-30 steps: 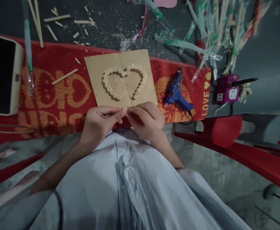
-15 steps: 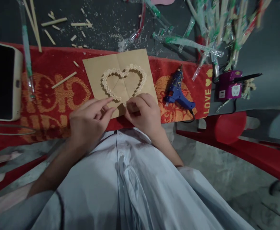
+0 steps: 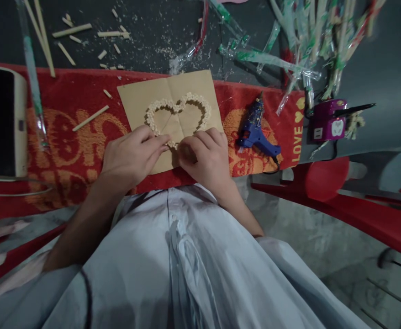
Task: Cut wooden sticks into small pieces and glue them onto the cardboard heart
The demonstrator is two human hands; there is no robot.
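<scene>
A heart-shaped outline (image 3: 203,107) of small pale chunks, apparently cut stick pieces, stands on a creased brown paper sheet (image 3: 137,98). At its lower left edge, my left hand (image 3: 134,153) has thumb and fingers pinched together on the outline. My right hand (image 3: 205,157) is curled, its fingertips closed on the lower right side near the bottom point. Both hands partly cover the lower part of the heart, so any loose piece between the fingertips is hidden.
Right of the paper lies a blue glue gun (image 3: 255,130) on the red towel (image 3: 282,137). A purple power adapter (image 3: 327,121) sits farther right, below a pile of wrapped sticks (image 3: 310,41). A phone (image 3: 2,121) lies at left; cut sticks (image 3: 72,30) and crumbs are scattered behind.
My left hand has moved up and right onto the heart's lower left edge, its fingers coming together. My right hand has shifted only slightly at the lower right.
</scene>
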